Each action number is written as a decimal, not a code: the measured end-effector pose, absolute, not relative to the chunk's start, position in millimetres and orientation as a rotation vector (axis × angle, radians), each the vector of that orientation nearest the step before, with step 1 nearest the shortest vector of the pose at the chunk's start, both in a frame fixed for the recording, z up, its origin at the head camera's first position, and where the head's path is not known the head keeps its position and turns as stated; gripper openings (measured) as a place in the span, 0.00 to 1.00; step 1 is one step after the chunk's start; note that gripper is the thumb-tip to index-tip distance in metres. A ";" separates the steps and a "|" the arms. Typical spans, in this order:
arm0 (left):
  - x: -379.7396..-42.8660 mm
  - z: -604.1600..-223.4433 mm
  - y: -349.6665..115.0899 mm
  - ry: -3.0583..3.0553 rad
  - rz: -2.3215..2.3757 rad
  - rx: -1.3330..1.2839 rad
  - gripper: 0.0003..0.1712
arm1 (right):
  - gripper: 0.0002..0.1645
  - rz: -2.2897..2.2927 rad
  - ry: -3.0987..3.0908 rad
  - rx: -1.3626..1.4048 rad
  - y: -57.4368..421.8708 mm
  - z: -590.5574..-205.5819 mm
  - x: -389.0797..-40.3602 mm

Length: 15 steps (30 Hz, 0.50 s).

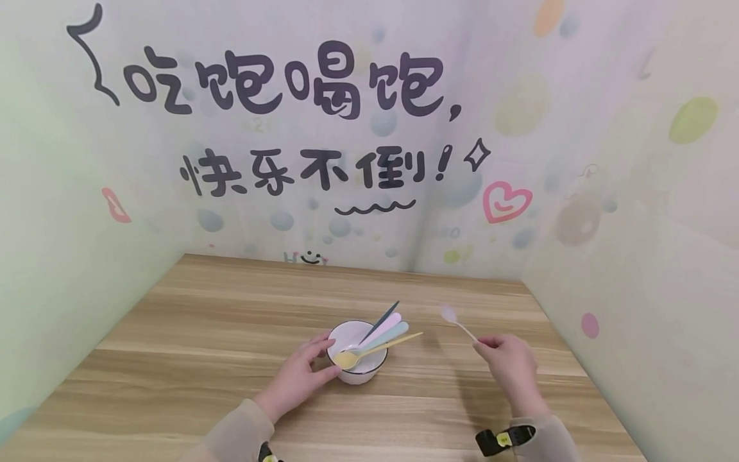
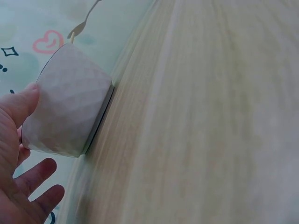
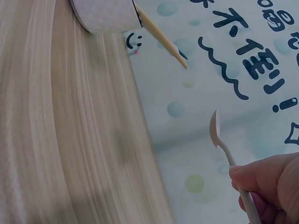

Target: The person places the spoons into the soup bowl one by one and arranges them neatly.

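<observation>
A small white bowl (image 1: pixel 353 377) with a dark rim stands on the wooden table, its outer wall faceted in the left wrist view. My left hand (image 1: pixel 300 373) holds it from the left, thumb and a finger at the rim, other fingers spread apart. Inside the bowl lean a yellow spoon (image 1: pixel 348 360) and utensils with dark blue (image 1: pixel 382 319), pink (image 1: pixel 385 326) and light blue (image 1: pixel 394 331) handles, their lower ends partly hidden. To the right, my right hand (image 1: pixel 510 366) pinches a pale spoon (image 3: pixel 224 148) by its handle, raised above the table with its head pointing away.
The wooden table (image 1: pixel 231 308) meets a printed back wall (image 1: pixel 323 224) with large dark lettering, and side walls (image 1: pixel 635 269) close it in at left and right. A black strap with a small device (image 1: pixel 503 440) sits on my right wrist.
</observation>
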<state>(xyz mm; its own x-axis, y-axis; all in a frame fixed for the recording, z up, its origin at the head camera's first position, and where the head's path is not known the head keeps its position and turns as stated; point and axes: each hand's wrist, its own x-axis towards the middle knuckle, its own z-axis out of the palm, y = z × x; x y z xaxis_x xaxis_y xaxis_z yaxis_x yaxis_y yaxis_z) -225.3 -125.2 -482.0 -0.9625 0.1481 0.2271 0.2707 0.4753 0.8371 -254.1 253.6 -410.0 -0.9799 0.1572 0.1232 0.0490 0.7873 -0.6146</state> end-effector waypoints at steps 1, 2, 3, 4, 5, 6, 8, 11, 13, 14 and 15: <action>-225.3 -482.1 -125.1 -2.591 -1.503 -0.370 0.33 | 0.13 0.966 -2.808 -0.158 252.5 -409.3 -254.3; -225.5 -482.3 -125.2 -2.591 -1.501 -0.371 0.33 | 0.13 0.969 -2.808 -0.151 251.4 -408.7 -254.4; -225.7 -482.4 -125.2 -2.591 -1.501 -0.372 0.33 | 0.13 0.963 -2.805 -0.141 250.4 -408.3 -254.9; -225.8 -482.6 -125.2 -2.592 -1.503 -0.372 0.33 | 0.12 0.962 -2.802 -0.130 249.3 -407.9 -255.6; -226.0 -482.7 -125.2 -2.592 -1.503 -0.371 0.33 | 0.12 0.956 -2.799 -0.118 248.2 -407.6 -256.2; -226.1 -482.8 -125.2 -2.593 -1.503 -0.371 0.32 | 0.12 0.947 -2.797 -0.106 247.1 -407.4 -257.0; -226.3 -482.9 -125.1 -2.594 -1.501 -0.370 0.32 | 0.11 0.921 -2.792 -0.079 244.9 -407.0 -258.5; -226.0 -482.7 -124.9 -2.592 -1.498 -0.370 0.32 | 0.11 0.903 -2.785 -0.041 241.5 -405.8 -259.9; -225.8 -482.5 -124.8 -2.590 -1.498 -0.371 0.32 | 0.10 0.897 -2.780 -0.015 239.2 -404.4 -259.7; -225.6 -482.3 -124.7 -2.589 -1.501 -0.371 0.32 | 0.09 0.895 -2.776 -0.003 237.9 -403.6 -259.6; -225.5 -482.1 -124.6 -2.588 -1.504 -0.371 0.32 | 0.09 0.895 -2.774 0.008 236.6 -402.9 -259.3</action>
